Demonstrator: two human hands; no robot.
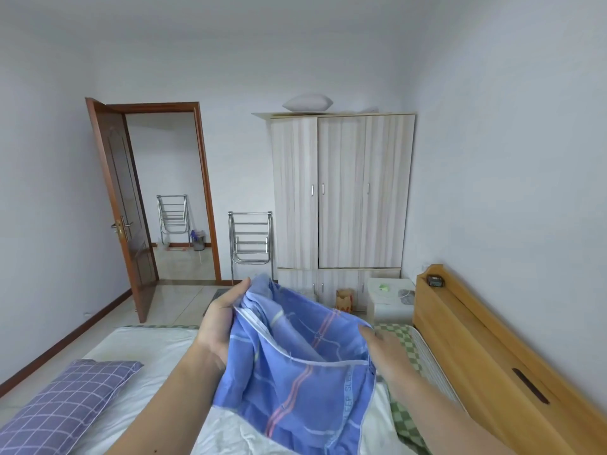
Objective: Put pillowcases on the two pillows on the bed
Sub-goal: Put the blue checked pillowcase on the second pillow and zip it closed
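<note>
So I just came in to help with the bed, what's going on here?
A person is holding a blue pillowcase up over the bed with both hands. The left hand grips its upper edge, and the right hand holds the opposite side, spreading its opening. No pillow is visibly in it yet. A pillow in a purple checked case already lies on the bed to the left.

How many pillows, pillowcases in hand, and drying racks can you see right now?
Pillows: 2, a purple checked one on the bed and a white one on the wardrobe
Pillowcases in hand: 1, the blue one, held by the left hand and right hand
Drying racks: 2, one by the wardrobe, one beyond the door
Total: 5
</note>
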